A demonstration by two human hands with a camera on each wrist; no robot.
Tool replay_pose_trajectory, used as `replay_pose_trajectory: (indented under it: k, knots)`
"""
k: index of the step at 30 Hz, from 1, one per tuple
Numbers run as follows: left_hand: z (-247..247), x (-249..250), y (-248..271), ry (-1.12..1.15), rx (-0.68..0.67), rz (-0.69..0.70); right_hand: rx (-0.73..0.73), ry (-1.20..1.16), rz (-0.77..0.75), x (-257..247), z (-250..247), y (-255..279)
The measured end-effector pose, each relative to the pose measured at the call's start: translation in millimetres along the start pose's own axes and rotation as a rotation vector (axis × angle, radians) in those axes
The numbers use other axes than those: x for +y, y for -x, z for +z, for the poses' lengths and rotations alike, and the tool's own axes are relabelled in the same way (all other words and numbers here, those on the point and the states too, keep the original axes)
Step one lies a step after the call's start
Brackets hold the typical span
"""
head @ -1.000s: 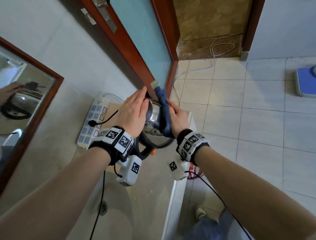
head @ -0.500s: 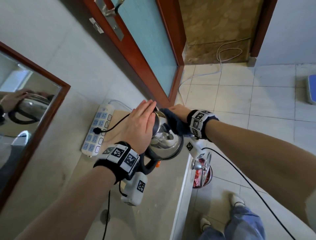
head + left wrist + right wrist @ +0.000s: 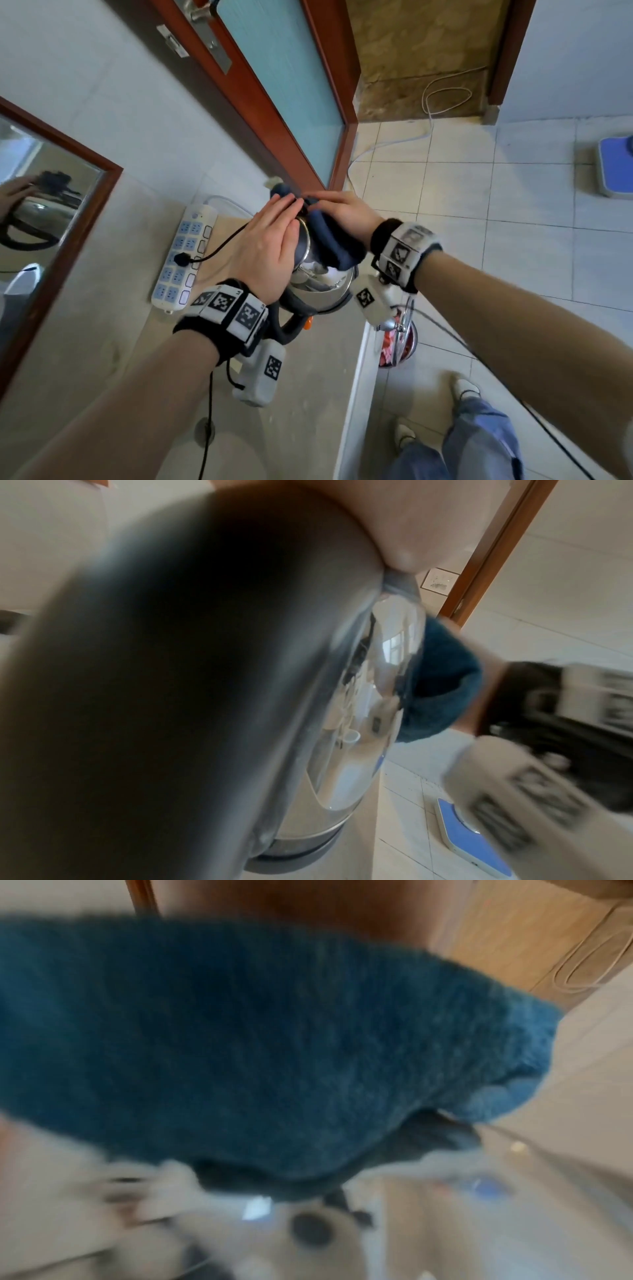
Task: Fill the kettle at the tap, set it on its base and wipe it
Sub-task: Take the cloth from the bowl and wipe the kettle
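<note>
- The kettle (image 3: 317, 274) stands on the counter (image 3: 308, 377) close to its front edge. Its base is hidden, so proper seating cannot be confirmed.
- The left hand (image 3: 265, 251) lies flat on the kettle's top and side, fingers straight, steadying it.
- The right hand (image 3: 342, 214) presses a blue cloth (image 3: 334, 240) against the far side, fingers bent over the cloth.
- Risk: a hard sideways wipe could tip or slide the kettle towards the edge and spill water.
- Risk: the power strip (image 3: 185, 260) lies just beside the kettle with a black plug (image 3: 181, 258) in it, so spilled water or a wet cloth reaching it would be hazardous.
</note>
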State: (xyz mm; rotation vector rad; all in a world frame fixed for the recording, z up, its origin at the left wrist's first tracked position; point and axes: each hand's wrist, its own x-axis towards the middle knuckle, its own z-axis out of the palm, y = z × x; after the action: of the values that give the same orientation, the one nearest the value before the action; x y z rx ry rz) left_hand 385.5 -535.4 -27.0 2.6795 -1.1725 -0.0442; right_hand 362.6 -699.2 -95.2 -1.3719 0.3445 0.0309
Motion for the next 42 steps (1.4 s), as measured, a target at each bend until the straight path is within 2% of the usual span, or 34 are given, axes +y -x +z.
replay_pose_trajectory:
  k: [2, 5, 9, 13, 16, 18, 20, 22, 24, 27, 29, 30, 33, 34, 36, 40, 41, 42]
  knots:
    - [-1.0, 0.8, 0.1, -0.002, -0.004, -0.008, 0.100, -0.022, -0.055, 17.7, 8.4, 22.0]
    - [-3.3, 3.5, -0.9, -0.013, -0.045, -0.023, 0.257, -0.049, 0.049, 66.8, 22.8, 47.1]
    - [-2.3, 3.8, -1.0, -0.008, -0.030, -0.023, 0.361, -0.235, 0.106, 66.8, 51.2, 69.8]
    - [-1.5, 5.0, 1.5, -0.011, -0.004, -0.030, 0.430, -0.155, -0.111, 68.7, 93.5, 101.3]
    - [-3.1, 7.7, 2.7, -0.027, -0.026, -0.060, 0.464, -0.105, -0.082, 82.8, 97.5, 106.9]
    - [-3.7, 7.9, 3.0, -0.029, -0.039, -0.065, 0.451, -0.139, -0.058, 73.1, 95.0, 108.1]
    - [-3.3, 6.7, 2.5, -0.026, -0.042, -0.061, 0.444, -0.140, -0.169, 52.3, 94.0, 107.3]
    - [-1.8, 6.1, 1.6, -0.028, -0.021, -0.057, 0.401, -0.114, -0.242, 35.0, 88.1, 98.5]
    - [-1.1, 6.1, 2.0, -0.012, 0.001, -0.057, 0.387, -0.108, -0.242, 34.3, 76.7, 81.1]
    - [-0.4, 4.9, 2.2, 0.041, -0.007, -0.046, 0.325, -0.141, -0.043, 48.6, 43.3, 48.5]
    - [1.1, 1.9, 2.8, 0.035, -0.017, -0.021, 0.189, 0.056, 0.131, 44.8, 20.2, 25.6]
    - [1.1, 0.2, 2.6, 0.032, -0.013, -0.004, 0.108, 0.098, 0.156, 33.5, 13.3, 14.0]
    - [1.4, -3.4, 2.4, 0.000, -0.004, 0.041, -0.105, -0.100, 0.157, -15.3, 9.4, -12.1]
    - [0.9, -3.2, 3.2, -0.020, -0.013, 0.049, -0.138, -0.202, 0.202, -24.1, 9.7, -21.7]
    - [-0.6, -1.0, 1.8, -0.057, -0.046, 0.046, -0.162, -0.248, 0.291, -18.9, 4.2, -46.7]
    - [-2.6, 1.7, 3.0, -0.051, -0.058, 0.032, -0.426, 0.089, 0.432, -2.1, -5.9, -58.4]
    - [-2.9, 2.8, 2.2, -0.058, -0.055, 0.036, -0.494, 0.165, 0.449, -11.4, -7.7, -56.4]
    - [-3.0, 2.5, 0.9, -0.066, -0.054, 0.042, -0.490, 0.252, 0.401, -24.0, -6.9, -57.0]
